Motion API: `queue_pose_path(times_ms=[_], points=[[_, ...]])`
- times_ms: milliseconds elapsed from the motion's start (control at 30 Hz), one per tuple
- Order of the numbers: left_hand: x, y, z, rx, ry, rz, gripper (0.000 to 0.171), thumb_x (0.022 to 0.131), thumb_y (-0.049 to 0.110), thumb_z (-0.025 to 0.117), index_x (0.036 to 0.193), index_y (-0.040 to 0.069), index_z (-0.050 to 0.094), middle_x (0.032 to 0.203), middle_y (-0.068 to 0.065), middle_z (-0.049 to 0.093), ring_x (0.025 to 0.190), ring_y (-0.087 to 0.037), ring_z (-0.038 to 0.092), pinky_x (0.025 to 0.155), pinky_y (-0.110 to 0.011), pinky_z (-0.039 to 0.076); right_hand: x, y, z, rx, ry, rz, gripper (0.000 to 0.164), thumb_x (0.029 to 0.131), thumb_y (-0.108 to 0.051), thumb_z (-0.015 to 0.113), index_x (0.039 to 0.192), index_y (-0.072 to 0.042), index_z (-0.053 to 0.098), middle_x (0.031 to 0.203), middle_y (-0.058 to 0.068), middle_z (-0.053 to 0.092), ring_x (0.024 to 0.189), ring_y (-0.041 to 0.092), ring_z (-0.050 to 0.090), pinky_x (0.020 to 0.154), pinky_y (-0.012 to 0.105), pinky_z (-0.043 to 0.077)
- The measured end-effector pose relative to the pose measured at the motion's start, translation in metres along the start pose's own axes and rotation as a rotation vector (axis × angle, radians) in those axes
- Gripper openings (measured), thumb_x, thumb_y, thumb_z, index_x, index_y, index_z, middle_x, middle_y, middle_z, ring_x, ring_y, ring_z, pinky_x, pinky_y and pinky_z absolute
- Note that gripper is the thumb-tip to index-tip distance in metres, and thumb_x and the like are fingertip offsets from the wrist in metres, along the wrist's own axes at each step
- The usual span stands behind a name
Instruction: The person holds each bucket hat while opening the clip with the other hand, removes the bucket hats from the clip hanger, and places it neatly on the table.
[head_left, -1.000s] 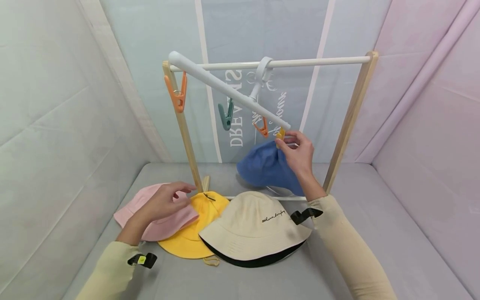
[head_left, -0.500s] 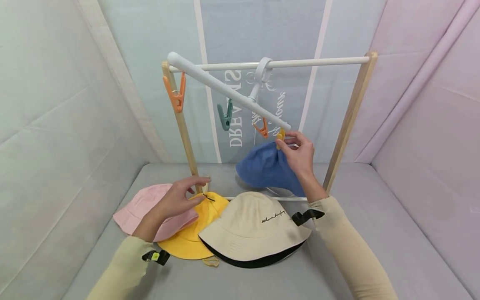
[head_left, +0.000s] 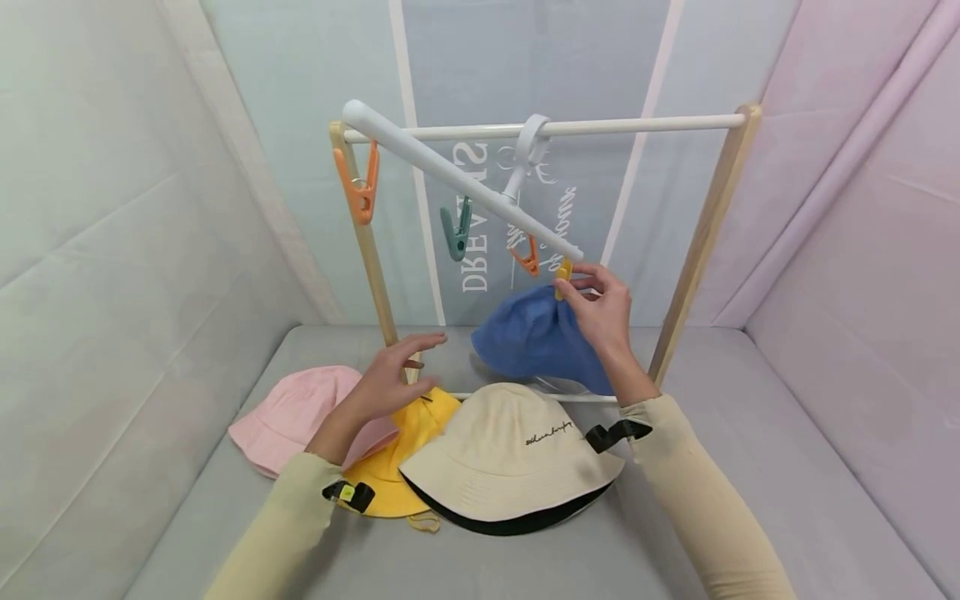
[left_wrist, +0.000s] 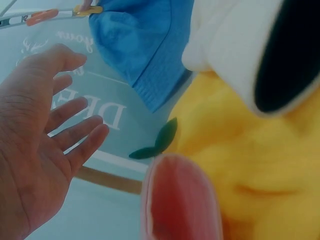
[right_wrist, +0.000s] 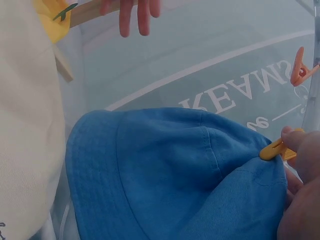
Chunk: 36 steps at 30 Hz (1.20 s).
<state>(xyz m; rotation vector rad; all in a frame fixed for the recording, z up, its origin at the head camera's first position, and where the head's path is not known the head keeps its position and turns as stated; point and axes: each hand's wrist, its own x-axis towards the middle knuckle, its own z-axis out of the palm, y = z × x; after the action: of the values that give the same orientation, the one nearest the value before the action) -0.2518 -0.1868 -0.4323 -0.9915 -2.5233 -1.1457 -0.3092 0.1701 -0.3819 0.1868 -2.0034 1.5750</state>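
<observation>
In the head view a blue bucket hat [head_left: 525, 337] hangs by its crown from a yellow clothespin [head_left: 563, 279] at the near end of a white hanger bar [head_left: 450, 177]. My right hand [head_left: 603, 312] pinches that clothespin between thumb and fingers. In the right wrist view the clothespin's jaws bite the top of the hat. My left hand [head_left: 390, 379], fingers loosely spread and holding nothing, hovers above the yellow hat [head_left: 408, 433]. A pink bucket hat [head_left: 300, 408] lies left of it, partly behind the left wrist. The cream bucket hat [head_left: 510, 458] with black lining overlaps the yellow one.
Two orange clothespins [head_left: 360, 187] and a green clothespin [head_left: 457, 229] hang along the bar. The hanger hooks over the white rail [head_left: 637, 125] of a rack with wooden legs [head_left: 701, 250]. Fabric walls [head_left: 112, 250] enclose the grey padded surface [head_left: 787, 467].
My left hand has moved right and upward, from over the pink hat to over the yellow hat's top. The right hand keeps its pinch on the yellow clothespin, and the blue hat stays put.
</observation>
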Motion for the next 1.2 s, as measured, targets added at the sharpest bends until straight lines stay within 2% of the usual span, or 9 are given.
queue_pose_path(times_ms=[200, 400, 467, 767, 933, 1200], points=[[0.012, 0.002, 0.007, -0.041, -0.004, -0.059, 0.064, 0.102, 0.008, 0.078, 0.162, 0.006, 0.058, 0.169, -0.019, 0.058, 0.155, -0.044, 0.057, 0.114, -0.061, 0.061, -0.001, -0.002, -0.001, -0.008, -0.008, 0.010, 0.035, 0.100, -0.013, 0.086, 0.130, 0.002, 0.078, 0.094, 0.004, 0.079, 0.069, -0.013, 0.068, 0.075, 0.007, 0.057], [0.025, 0.001, 0.014, -0.044, -0.002, -0.091, 0.067, 0.103, 0.013, 0.077, 0.166, 0.010, 0.054, 0.172, -0.015, 0.056, 0.161, -0.040, 0.052, 0.123, -0.061, 0.055, -0.001, -0.004, -0.002, -0.017, -0.012, 0.001, 0.035, 0.101, -0.014, 0.085, 0.131, 0.003, 0.078, 0.105, 0.027, 0.081, 0.070, -0.014, 0.067, 0.076, 0.006, 0.056], [0.029, 0.000, 0.015, -0.057, 0.004, -0.103, 0.069, 0.103, 0.013, 0.077, 0.167, 0.011, 0.053, 0.173, -0.015, 0.055, 0.162, -0.039, 0.050, 0.125, -0.060, 0.053, -0.001, -0.003, -0.001, -0.018, -0.019, 0.001, 0.035, 0.102, -0.014, 0.085, 0.131, 0.003, 0.077, 0.108, 0.031, 0.080, 0.070, -0.015, 0.067, 0.076, 0.006, 0.056], [0.046, -0.006, 0.024, -0.104, 0.024, -0.100, 0.069, 0.105, 0.012, 0.075, 0.169, 0.009, 0.049, 0.175, -0.020, 0.051, 0.162, -0.045, 0.050, 0.125, -0.062, 0.052, -0.001, -0.002, 0.000, -0.020, -0.028, 0.004, 0.034, 0.102, -0.015, 0.085, 0.131, 0.002, 0.079, 0.107, 0.030, 0.081, 0.070, -0.014, 0.067, 0.076, 0.007, 0.056], [0.053, -0.008, 0.028, -0.128, 0.031, -0.122, 0.072, 0.104, 0.010, 0.076, 0.170, 0.010, 0.048, 0.176, -0.018, 0.051, 0.163, -0.044, 0.049, 0.126, -0.061, 0.051, 0.000, -0.003, -0.001, -0.021, -0.039, 0.005, 0.035, 0.102, -0.017, 0.085, 0.131, 0.001, 0.079, 0.109, 0.031, 0.080, 0.071, -0.013, 0.068, 0.077, 0.007, 0.056], [0.077, -0.005, 0.043, -0.152, 0.017, -0.106, 0.071, 0.106, 0.012, 0.075, 0.172, 0.012, 0.046, 0.178, -0.016, 0.049, 0.165, -0.042, 0.047, 0.126, -0.064, 0.051, 0.000, -0.005, -0.005, -0.026, -0.033, -0.004, 0.035, 0.102, -0.017, 0.085, 0.130, 0.002, 0.079, 0.108, 0.033, 0.080, 0.069, -0.014, 0.067, 0.075, 0.006, 0.055]])
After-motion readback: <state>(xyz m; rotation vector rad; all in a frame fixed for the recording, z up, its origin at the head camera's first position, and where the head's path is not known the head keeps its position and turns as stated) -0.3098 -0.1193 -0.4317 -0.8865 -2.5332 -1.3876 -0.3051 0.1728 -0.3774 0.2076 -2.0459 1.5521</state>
